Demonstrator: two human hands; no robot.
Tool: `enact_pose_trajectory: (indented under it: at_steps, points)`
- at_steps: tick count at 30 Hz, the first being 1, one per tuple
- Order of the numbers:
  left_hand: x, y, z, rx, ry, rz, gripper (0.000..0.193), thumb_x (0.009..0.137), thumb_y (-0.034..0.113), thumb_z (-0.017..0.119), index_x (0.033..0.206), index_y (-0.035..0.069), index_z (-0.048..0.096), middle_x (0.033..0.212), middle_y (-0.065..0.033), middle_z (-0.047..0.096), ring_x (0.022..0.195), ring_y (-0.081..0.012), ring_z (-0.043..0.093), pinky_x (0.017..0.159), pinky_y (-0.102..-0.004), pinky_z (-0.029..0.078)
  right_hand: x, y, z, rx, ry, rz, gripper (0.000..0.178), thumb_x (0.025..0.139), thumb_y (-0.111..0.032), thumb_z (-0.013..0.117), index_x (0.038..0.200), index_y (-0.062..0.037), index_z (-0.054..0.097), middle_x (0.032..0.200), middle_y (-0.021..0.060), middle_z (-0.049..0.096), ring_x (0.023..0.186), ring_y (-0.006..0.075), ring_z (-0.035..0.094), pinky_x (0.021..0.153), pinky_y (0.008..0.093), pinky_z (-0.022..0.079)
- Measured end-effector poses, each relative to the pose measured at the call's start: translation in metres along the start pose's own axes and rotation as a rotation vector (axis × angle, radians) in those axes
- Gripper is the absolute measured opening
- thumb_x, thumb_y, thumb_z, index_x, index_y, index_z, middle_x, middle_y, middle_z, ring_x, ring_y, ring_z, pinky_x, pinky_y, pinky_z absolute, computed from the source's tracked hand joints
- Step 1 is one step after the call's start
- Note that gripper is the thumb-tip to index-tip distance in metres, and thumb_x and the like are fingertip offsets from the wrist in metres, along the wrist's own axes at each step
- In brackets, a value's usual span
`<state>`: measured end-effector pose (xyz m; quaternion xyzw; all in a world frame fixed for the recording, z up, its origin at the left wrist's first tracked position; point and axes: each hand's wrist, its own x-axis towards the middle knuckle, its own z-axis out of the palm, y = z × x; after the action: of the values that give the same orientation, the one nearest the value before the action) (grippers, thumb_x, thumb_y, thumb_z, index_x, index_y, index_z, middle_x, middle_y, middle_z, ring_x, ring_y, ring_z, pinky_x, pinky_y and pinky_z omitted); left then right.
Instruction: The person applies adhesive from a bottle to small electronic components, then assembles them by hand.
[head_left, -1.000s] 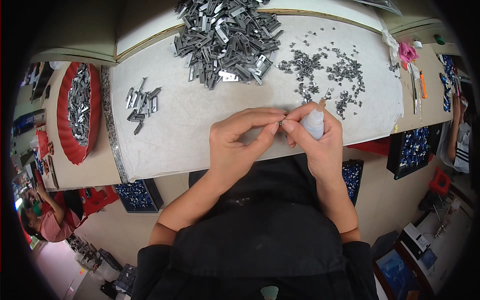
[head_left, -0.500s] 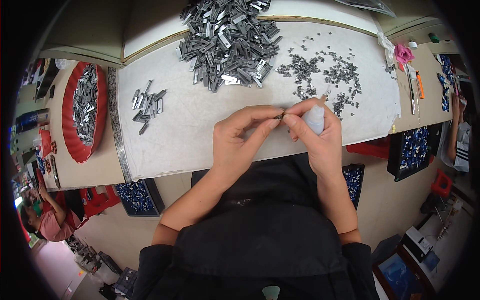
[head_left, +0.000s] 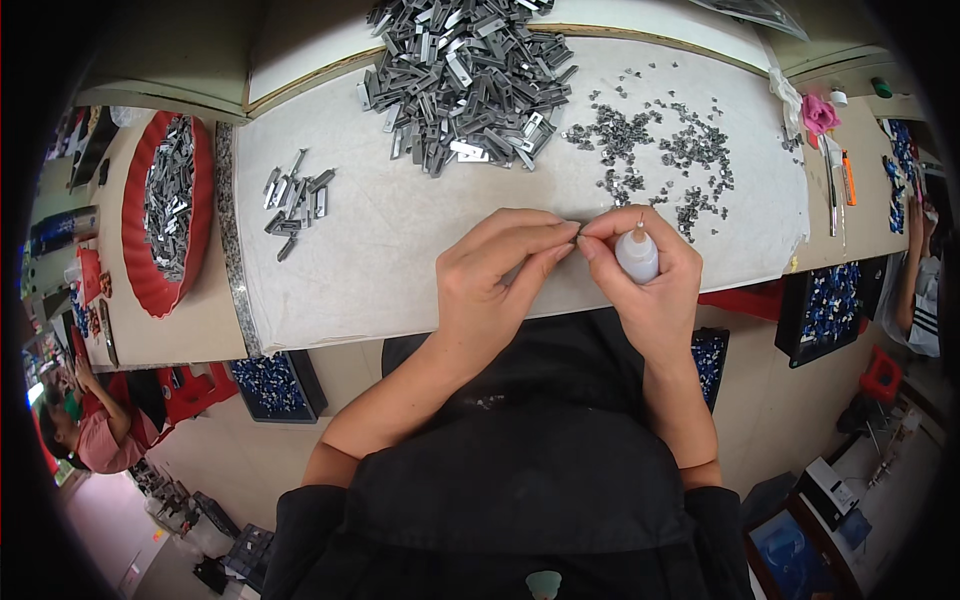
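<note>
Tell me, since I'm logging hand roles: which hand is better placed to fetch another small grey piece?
Probably the left hand: the right hand holds the small white bottle, though the small grey pieces lie rightward.

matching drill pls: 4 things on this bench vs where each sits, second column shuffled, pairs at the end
Things
1. big heap of grey metal strips
2. red tray
3. small white bottle
4. scatter of tiny grey bits

Places
A. in the right hand, tip up
B. far side of the white sheet, middle
C. on the sheet just beyond the right hand
D. left end of the bench, holding more grey strips

Pairs: 1-B, 2-D, 3-A, 4-C
</note>
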<state>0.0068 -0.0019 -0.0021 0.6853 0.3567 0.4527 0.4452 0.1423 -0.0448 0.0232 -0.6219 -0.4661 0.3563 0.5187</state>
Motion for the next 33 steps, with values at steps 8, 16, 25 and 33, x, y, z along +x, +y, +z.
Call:
enact_pose_trajectory:
  at_steps: [8, 16, 25, 33]
  points:
    - [0.002, 0.011, -0.021, 0.246, -0.065, 0.026, 0.019, 0.072, -0.007, 0.059, 0.088, 0.001, 0.064, 0.085, -0.0097, 0.061, 0.076, -0.0183, 0.059, 0.065, -0.0249, 0.046, 0.000, -0.004, -0.015, 0.033, 0.061, 0.070, 0.010, 0.074, 0.000, 0.062, 0.083, 0.0006, 0.058, 0.076, 0.0059, 0.062, 0.072, 0.0071, 0.055, 0.065, 0.0205, 0.043]
    - [0.006, -0.004, -0.105, 0.865, 0.101, 0.004, 0.018, 0.071, -0.001, 0.061, 0.087, 0.005, 0.064, 0.091, -0.0087, 0.059, 0.087, -0.0214, 0.055, 0.076, -0.0296, 0.042, -0.010, 0.001, -0.020, -0.392, -0.119, -0.207, 0.021, 0.064, 0.007, 0.062, 0.083, -0.0010, 0.058, 0.083, 0.0092, 0.059, 0.071, 0.0222, 0.059, 0.066, 0.0270, 0.046]
    - [0.067, 0.003, -0.053, 0.743, -0.164, 0.368, 0.024, 0.062, -0.001, 0.066, 0.085, 0.007, 0.064, 0.087, -0.0059, 0.054, 0.083, -0.0227, 0.051, 0.072, -0.0318, 0.041, 0.001, 0.007, -0.026, -0.625, -0.078, -0.293, 0.025, 0.059, 0.009, 0.063, 0.080, -0.0017, 0.057, 0.082, 0.0105, 0.057, 0.075, 0.0274, 0.057, 0.065, 0.0317, 0.046]
    - [0.082, 0.006, -0.051, 0.900, -0.320, 0.483, 0.008, 0.066, 0.007, 0.057, 0.074, 0.006, 0.056, 0.084, -0.0045, 0.051, 0.081, -0.0203, 0.048, 0.067, -0.0303, 0.037, -0.010, 0.005, -0.039, -0.350, 0.074, -0.240, 0.014, 0.065, 0.007, 0.062, 0.075, 0.0004, 0.055, 0.078, 0.0108, 0.056, 0.072, 0.0208, 0.054, 0.068, 0.0272, 0.043]
